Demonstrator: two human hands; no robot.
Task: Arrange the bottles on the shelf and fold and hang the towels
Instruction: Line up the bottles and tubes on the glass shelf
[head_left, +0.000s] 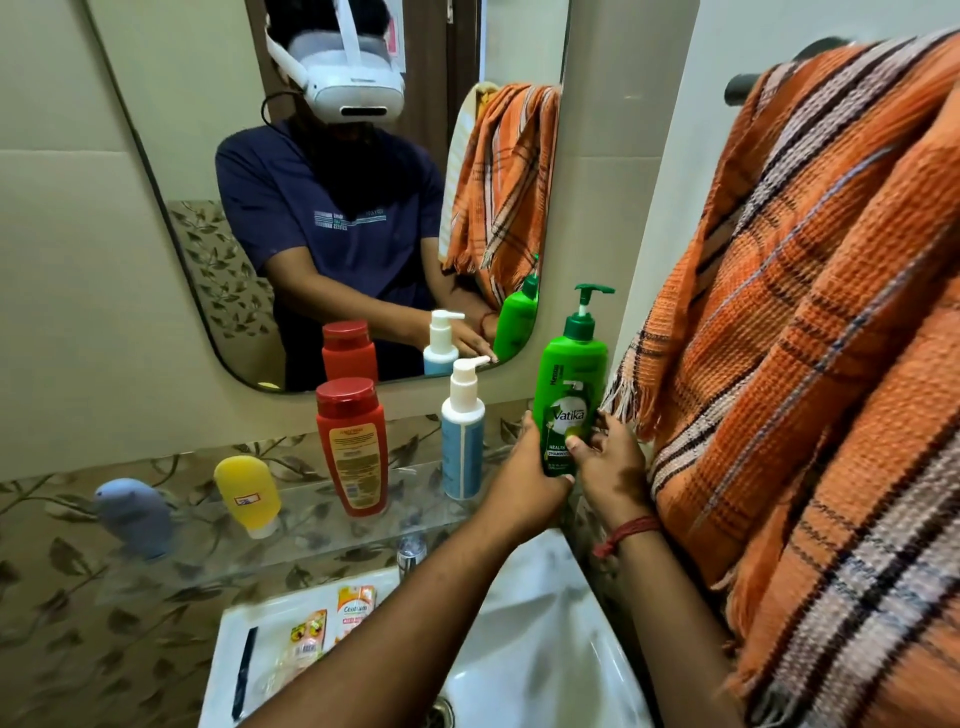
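A green pump shampoo bottle stands upright at the right end of the glass shelf. My left hand grips its lower left side, and my right hand holds its lower right, thumb on the label. Along the shelf to the left stand a white and blue pump bottle, a red bottle, a yellow tube on its cap and a grey-blue tube. An orange striped towel hangs bunched over a dark rail at the right.
A mirror above the shelf reflects the bottles and towel. Below lies a white sink with a chrome tap; sachets and a dark comb rest on its left rim. Leaf-patterned tiles line the wall.
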